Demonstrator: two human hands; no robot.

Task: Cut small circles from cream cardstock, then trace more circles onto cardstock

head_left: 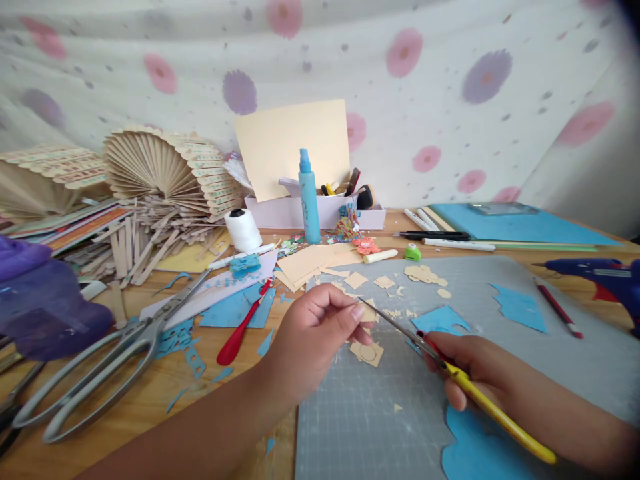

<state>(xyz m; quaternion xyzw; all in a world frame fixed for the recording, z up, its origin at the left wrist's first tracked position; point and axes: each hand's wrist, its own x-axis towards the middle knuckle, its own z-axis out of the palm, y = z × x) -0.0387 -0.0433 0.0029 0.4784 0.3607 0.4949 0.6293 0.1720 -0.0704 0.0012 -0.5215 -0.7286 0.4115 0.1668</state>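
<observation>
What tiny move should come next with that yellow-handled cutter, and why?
Probably ease the cutter a little further along the beige paper piece. Its metal tip already meets that piece, which the left hand pinches above the cutting mat, while the right hand grips the handle. Beige scraps lie just below.

A purple thing at the left edge is blurred and cut off, the blue glue gun runs out at the right, fingers of the left hand cover most of the tan scrap they pinch, and the right hand hides the middle of the yellow-handled tool, its kind unclear.
</observation>
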